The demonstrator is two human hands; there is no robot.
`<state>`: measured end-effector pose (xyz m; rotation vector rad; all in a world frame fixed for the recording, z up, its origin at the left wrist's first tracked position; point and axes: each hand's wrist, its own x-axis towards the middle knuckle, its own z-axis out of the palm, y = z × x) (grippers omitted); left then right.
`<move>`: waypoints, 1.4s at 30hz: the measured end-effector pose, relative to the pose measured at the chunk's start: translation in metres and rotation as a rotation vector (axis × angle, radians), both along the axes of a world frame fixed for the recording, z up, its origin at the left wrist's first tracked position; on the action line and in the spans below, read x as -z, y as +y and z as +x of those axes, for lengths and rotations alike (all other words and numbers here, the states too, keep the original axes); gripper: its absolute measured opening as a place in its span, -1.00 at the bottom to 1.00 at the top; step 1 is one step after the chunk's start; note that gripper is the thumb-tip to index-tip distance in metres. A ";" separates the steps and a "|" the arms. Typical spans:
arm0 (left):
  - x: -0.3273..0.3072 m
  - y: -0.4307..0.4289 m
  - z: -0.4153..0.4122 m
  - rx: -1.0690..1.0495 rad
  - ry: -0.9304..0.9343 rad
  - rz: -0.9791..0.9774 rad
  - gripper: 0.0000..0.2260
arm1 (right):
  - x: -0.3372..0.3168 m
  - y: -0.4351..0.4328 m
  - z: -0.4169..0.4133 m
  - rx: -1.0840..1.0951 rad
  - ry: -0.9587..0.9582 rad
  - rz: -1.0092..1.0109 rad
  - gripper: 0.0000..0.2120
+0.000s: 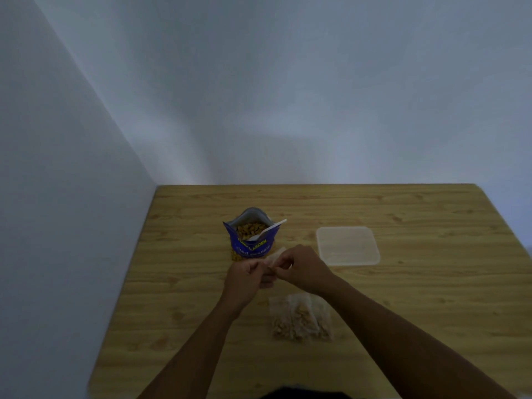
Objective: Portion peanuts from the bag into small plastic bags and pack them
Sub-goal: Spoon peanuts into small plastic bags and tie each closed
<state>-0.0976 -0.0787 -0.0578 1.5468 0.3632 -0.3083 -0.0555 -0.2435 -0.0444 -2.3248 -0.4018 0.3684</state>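
Note:
A blue peanut bag (251, 240) stands open on the wooden table (431, 298), peanuts showing inside and a white plastic spoon (269, 229) leaning in its mouth. Just in front of it my left hand (244, 279) and my right hand (302, 267) meet, both pinching a small clear plastic bag (275, 257); only its upper corner shows between the fingers. Closer to me lie filled small bags of peanuts (300, 318) in a loose pile, under my right forearm's left side.
A translucent square plastic container (347, 245) sits to the right of the peanut bag. The table stands in a corner, with a wall along its left edge and another behind its far edge.

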 end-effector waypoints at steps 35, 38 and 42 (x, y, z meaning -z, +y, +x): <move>-0.021 -0.002 0.005 0.018 0.059 -0.143 -0.78 | -0.010 -0.012 0.000 0.141 0.163 0.293 -0.89; -0.022 -0.002 0.005 0.010 0.075 -0.162 -0.75 | -0.009 -0.013 0.001 0.123 0.138 0.286 -0.91; -0.024 -0.001 0.004 0.044 0.063 -0.181 -0.74 | -0.008 -0.014 0.002 0.115 0.126 0.296 -0.90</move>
